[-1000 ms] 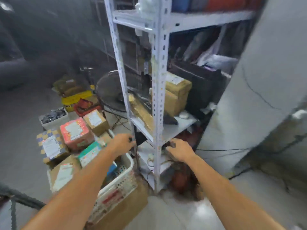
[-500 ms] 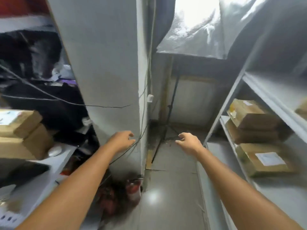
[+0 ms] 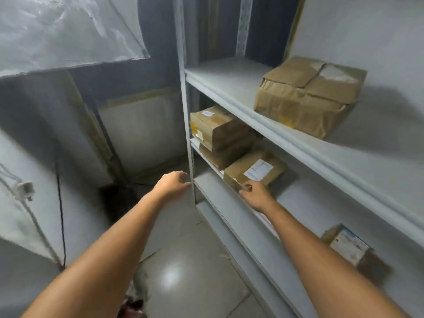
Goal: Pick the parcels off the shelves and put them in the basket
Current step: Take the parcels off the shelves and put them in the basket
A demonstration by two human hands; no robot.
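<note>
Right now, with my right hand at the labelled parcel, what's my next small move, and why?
Probably grip the near corner of the labelled parcel with the right hand and slide it out: its fingers are at that corner, nothing sits on it, and the left hand is free.

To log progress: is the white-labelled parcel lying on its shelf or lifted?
The parcel lies flat on its shelf; the right hand is at its near corner, grip unclear.
</note>
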